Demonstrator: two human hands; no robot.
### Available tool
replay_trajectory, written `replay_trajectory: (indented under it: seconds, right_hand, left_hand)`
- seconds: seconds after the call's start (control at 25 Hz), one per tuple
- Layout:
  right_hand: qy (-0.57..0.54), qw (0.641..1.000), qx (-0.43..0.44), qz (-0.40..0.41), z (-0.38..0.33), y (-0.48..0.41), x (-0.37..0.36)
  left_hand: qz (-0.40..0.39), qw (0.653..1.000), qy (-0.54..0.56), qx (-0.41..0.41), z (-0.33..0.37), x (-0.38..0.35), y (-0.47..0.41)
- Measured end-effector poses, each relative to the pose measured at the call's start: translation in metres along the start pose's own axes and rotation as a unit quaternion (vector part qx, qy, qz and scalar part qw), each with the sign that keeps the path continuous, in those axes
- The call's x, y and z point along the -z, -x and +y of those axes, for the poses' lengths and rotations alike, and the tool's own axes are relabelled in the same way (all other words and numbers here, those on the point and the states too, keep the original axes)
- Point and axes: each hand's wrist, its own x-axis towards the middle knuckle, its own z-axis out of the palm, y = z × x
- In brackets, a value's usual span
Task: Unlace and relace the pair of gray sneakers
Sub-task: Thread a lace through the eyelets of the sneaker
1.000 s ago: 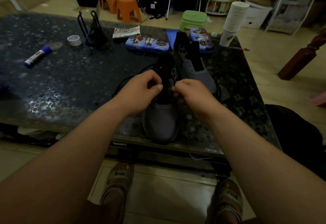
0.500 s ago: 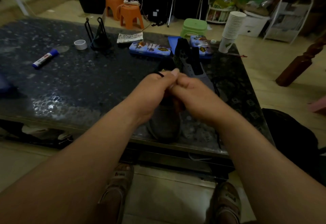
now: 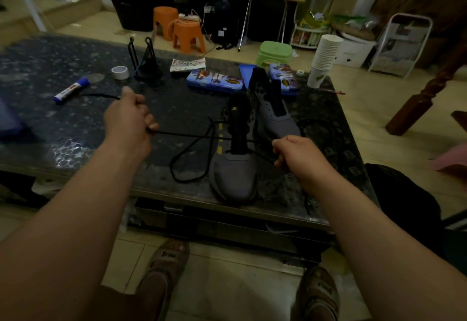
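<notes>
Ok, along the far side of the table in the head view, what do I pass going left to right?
Blue-capped marker → tape roll → black wire stand → long blue tin → stack of paper cups.

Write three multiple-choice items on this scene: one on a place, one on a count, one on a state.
1. Where is the blue-capped marker? A) left part of the table B) floor C) a chair
2. How many orange stools stand beyond the table? A) one B) two C) four
3. The black lace from the left hand is: A) pulled taut B) tied in a bow C) lying untouched
Answers: 1A: it lies on the tabletop; 2B: two stand together; 3A: it runs straight, and the right hand grips it too.
</notes>
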Motion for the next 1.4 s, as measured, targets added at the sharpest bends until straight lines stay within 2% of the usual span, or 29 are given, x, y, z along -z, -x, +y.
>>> replay_trajectory:
  seconds: [0.12, 0.16, 0.2, 0.24, 0.28, 0.32, 0.36, 0.4, 0.48, 0.52, 0.64, 0.72, 0.8, 0.84, 0.88, 0.96, 1.0, 1.08, 1.16, 1.28, 1.4]
  right_hand:
    - [-0.038, 0.999, -0.036, 0.008, 0.003, 0.001, -0.002]
    - [0.044, 0.999, 0.004, 0.030, 0.002, 0.004, -0.002]
    - [0.167, 0.979, 0.079, 0.083, -0.001, 0.008, -0.003]
    - [0.237, 0.949, 0.163, 0.125, -0.008, 0.012, -0.005]
    - [0.226, 0.941, 0.223, 0.120, -0.018, 0.017, -0.010]
    - [0.137, 0.962, 0.230, 0.048, -0.029, 0.022, -0.016]
    - [0.011, 0.982, 0.178, -0.056, -0.041, 0.027, -0.024]
    - [-0.063, 0.983, 0.122, -0.118, -0.043, 0.025, -0.033]
    - [-0.115, 0.981, 0.082, -0.133, -0.040, 0.017, -0.044]
    - [-0.138, 0.981, 0.073, -0.118, -0.039, 0.012, -0.046]
    - [-0.239, 0.966, 0.035, -0.095, -0.041, 0.003, -0.044]
    - [-0.297, 0.951, 0.020, -0.081, -0.045, 0.000, -0.046]
    - [-0.297, 0.952, 0.025, -0.068, -0.049, 0.004, -0.052]
    - [-0.256, 0.964, 0.042, -0.064, -0.050, 0.007, -0.054]
    - [-0.187, 0.978, 0.074, -0.064, -0.052, 0.010, -0.059]
    - [-0.047, 0.985, 0.155, -0.059, -0.053, 0.018, -0.072]
    - [-0.001, 0.980, 0.192, -0.042, -0.054, 0.020, -0.078]
    - [0.044, 0.968, 0.246, -0.016, -0.057, 0.020, -0.082]
    - [0.051, 0.962, 0.266, -0.041, -0.062, 0.021, -0.078]
    - [-0.026, 0.976, 0.198, -0.081, -0.061, 0.020, -0.074]
    - [-0.048, 0.994, 0.101, -0.014, -0.054, 0.010, -0.065]
  left_hand:
    - [0.018, 0.998, -0.048, -0.047, 0.006, 0.007, -0.006]
    - [0.003, 0.990, -0.121, -0.074, 0.005, 0.003, -0.004]
    - [-0.032, 0.968, -0.224, -0.112, 0.002, -0.004, 0.001]
    - [-0.089, 0.924, -0.333, -0.163, -0.005, -0.014, 0.009]
    - [-0.165, 0.864, -0.428, -0.209, -0.014, -0.025, 0.020]
    - [-0.237, 0.797, -0.503, -0.236, -0.024, -0.035, 0.033]
    - [-0.292, 0.737, -0.561, -0.239, -0.032, -0.044, 0.046]
    - [-0.326, 0.692, -0.600, -0.233, -0.038, -0.050, 0.056]
    - [-0.341, 0.637, -0.650, -0.234, -0.043, -0.053, 0.063]
    - [-0.340, 0.623, -0.662, -0.240, -0.043, -0.052, 0.063]
    - [-0.342, 0.626, -0.666, -0.218, -0.039, -0.042, 0.050]
    - [-0.342, 0.612, -0.687, -0.193, -0.034, -0.033, 0.045]
    - [-0.339, 0.595, -0.707, -0.175, -0.030, -0.026, 0.038]
    - [-0.344, 0.617, -0.691, -0.158, -0.032, -0.025, 0.039]
    - [-0.350, 0.674, -0.639, -0.122, -0.033, -0.024, 0.042]
    - [-0.336, 0.836, -0.434, -0.023, -0.039, -0.029, 0.049]
    - [-0.315, 0.883, -0.348, 0.006, -0.041, -0.031, 0.053]
    - [-0.288, 0.921, -0.260, 0.009, -0.039, -0.031, 0.062]
    - [-0.277, 0.933, -0.230, -0.008, -0.036, -0.028, 0.065]
    - [-0.212, 0.960, -0.185, -0.018, -0.035, -0.016, 0.052]
    - [-0.110, 0.986, -0.122, 0.011, -0.035, -0.002, 0.034]
